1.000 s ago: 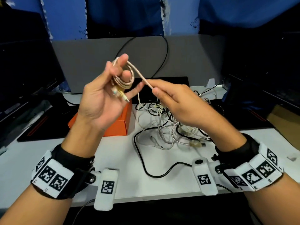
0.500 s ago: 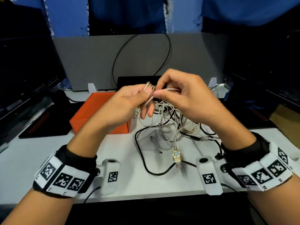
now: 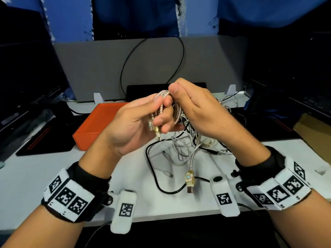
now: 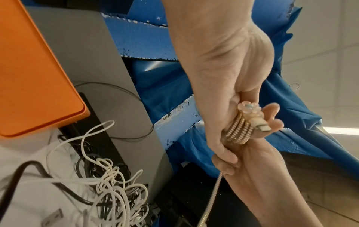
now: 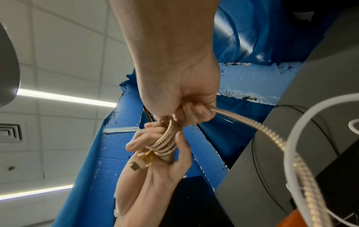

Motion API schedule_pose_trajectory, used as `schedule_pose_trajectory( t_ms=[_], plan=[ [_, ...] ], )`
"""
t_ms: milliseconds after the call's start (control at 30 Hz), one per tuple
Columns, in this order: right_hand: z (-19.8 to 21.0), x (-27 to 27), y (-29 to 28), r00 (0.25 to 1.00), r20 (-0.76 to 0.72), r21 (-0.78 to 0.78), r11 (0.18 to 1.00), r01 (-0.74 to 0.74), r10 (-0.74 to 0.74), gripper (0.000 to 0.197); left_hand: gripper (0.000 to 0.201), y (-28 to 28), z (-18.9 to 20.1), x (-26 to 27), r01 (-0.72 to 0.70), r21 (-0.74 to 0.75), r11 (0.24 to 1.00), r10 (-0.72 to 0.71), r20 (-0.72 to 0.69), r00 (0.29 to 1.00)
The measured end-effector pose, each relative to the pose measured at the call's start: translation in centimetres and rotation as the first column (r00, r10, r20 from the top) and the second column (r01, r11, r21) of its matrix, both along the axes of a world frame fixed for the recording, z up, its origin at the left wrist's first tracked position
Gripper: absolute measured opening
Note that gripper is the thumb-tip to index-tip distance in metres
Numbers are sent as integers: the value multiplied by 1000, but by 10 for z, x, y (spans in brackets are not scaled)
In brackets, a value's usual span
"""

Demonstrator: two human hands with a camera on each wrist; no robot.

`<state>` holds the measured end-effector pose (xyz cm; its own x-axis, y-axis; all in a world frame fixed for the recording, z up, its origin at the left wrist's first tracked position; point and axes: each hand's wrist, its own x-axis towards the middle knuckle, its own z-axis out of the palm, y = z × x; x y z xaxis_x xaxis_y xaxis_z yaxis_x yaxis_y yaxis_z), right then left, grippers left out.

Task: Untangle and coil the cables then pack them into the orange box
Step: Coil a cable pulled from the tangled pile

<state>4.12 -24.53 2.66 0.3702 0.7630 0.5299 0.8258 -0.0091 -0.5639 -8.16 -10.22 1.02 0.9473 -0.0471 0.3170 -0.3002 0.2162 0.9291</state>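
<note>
Slippage is my main worry here. The left hand (image 3: 136, 126) holds the coil of the beaded cable (image 3: 162, 106) wound around its fingers, with one plug (image 4: 260, 126) sticking out below the grip. The right hand (image 3: 197, 111) pinches the free strand just beside the coil, laying on another turn. From that grip the strand hangs down to the flower plug (image 3: 190, 179), which dangles close above the surface (image 3: 44, 169). I think this plug may catch in the tangle of white and black cables (image 3: 182, 145) beneath the grips and drag them up. If the left fingers relax, the stiff turns may spring open. The orange box (image 3: 96, 126) waits left of the grips, apparently closed, so a hand must free itself before packing.
</note>
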Motion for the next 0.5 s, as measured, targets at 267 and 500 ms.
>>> schedule_pose_trajectory(
  t_ms=[267,500],
  plan=[
    [-2,-8,4,987,-124,85,992,-91,101,47,34,-4,2,-1,-76,-11,997,76,0,997],
    [-4,-17,7,860,-421,179,956,-233,288,45,43,-6,3,-3,-8,-50,999,6,-32,999]
  ],
)
